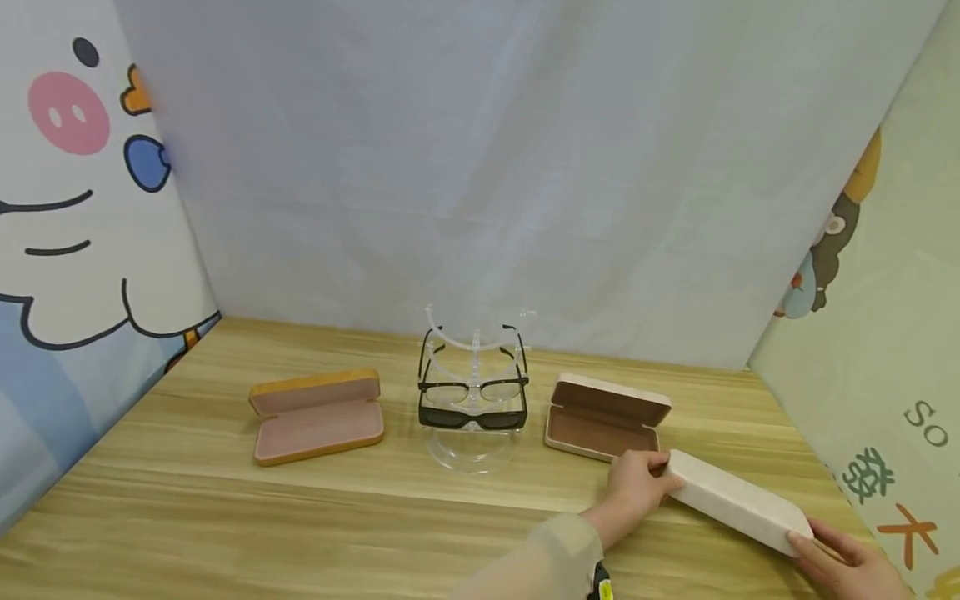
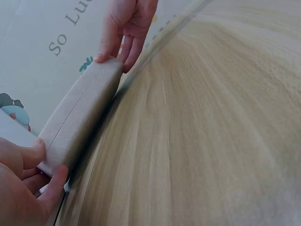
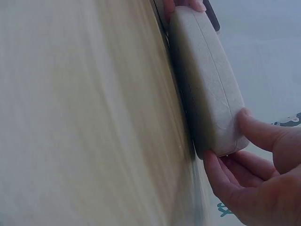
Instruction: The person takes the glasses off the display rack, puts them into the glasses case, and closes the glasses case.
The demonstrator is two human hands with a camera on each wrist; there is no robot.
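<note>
A closed white glasses case [image 1: 738, 498] is held at its two ends, low over the right part of the table. My left hand [image 1: 637, 487] grips its left end, thumb on the near side. At the other end my right hand [image 1: 847, 560] pinches the case between thumb and fingers. The left wrist view shows the seam along the case [image 2: 77, 115] and both hands on it. From the right wrist, the case [image 3: 207, 80] appears just above or touching the wood; I cannot tell which. Just behind my left hand lies an open white case [image 1: 603, 417] with a brown lining.
A clear stand [image 1: 471, 457] at mid-table carries black-framed eyeglasses [image 1: 472, 390] and dark sunglasses [image 1: 472, 418]. On the left lies an open yellow-orange case [image 1: 318, 417] with a pink lining. A grey-white cloth [image 1: 465, 167] hangs behind the wooden table [image 1: 300, 525]; printed cloths flank it.
</note>
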